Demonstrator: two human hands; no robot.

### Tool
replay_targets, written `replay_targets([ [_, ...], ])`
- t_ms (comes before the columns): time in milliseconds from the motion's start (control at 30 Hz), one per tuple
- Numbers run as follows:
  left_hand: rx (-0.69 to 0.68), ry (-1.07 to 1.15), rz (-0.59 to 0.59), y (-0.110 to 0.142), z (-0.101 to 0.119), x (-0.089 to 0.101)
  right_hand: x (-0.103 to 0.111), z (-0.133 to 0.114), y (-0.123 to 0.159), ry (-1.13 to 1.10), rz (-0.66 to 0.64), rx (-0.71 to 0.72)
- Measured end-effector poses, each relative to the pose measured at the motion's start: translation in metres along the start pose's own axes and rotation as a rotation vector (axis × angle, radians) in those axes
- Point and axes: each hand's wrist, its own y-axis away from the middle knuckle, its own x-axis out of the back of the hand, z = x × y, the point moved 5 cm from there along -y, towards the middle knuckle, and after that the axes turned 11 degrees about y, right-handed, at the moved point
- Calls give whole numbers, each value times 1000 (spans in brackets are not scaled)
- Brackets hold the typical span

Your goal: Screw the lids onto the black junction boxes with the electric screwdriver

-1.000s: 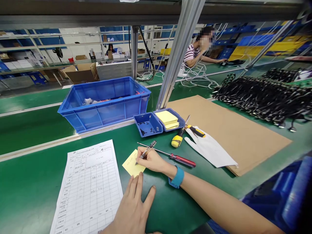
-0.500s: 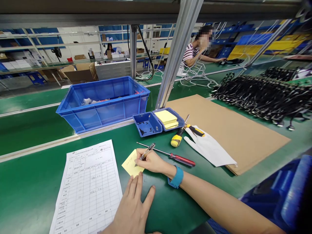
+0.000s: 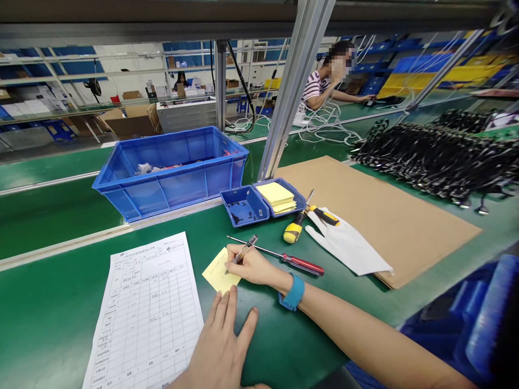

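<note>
My right hand [image 3: 250,266] grips a clear pen [image 3: 243,252] with its tip on a yellow sticky note [image 3: 219,272] that carries some handwriting. My left hand [image 3: 221,346] lies flat on the green bench, fingers stretched out, fingertips pinning the note's near edge. A printed form sheet [image 3: 148,310] lies to the left of both hands. A blue band sits on my right wrist. A red-handled screwdriver [image 3: 279,256] lies just behind my right hand.
A big blue bin [image 3: 170,170] stands behind. Two small blue trays [image 3: 263,201] hold screws and yellow notes. A yellow-handled screwdriver [image 3: 295,228], a white glove [image 3: 346,246], a cardboard sheet [image 3: 385,216] and a pile of black cables [image 3: 433,156] lie right. Another person [image 3: 324,81] works beyond.
The pen tip has shifted slightly across the sticky note as my right hand writes. My left hand has stayed flat on the note's edge.
</note>
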Motion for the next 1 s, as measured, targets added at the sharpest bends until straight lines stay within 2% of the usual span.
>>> replay_targets([
  [333, 29, 8, -15, 1, -2, -2, 2, 1, -1, -33, 21, -14],
  [533, 28, 8, 19, 3, -4, -2, 14, 11, -6, -39, 76, -28],
  [1000, 15, -33, 45, 5, -6, -5, 13, 11, -5, 3, -81, 17],
])
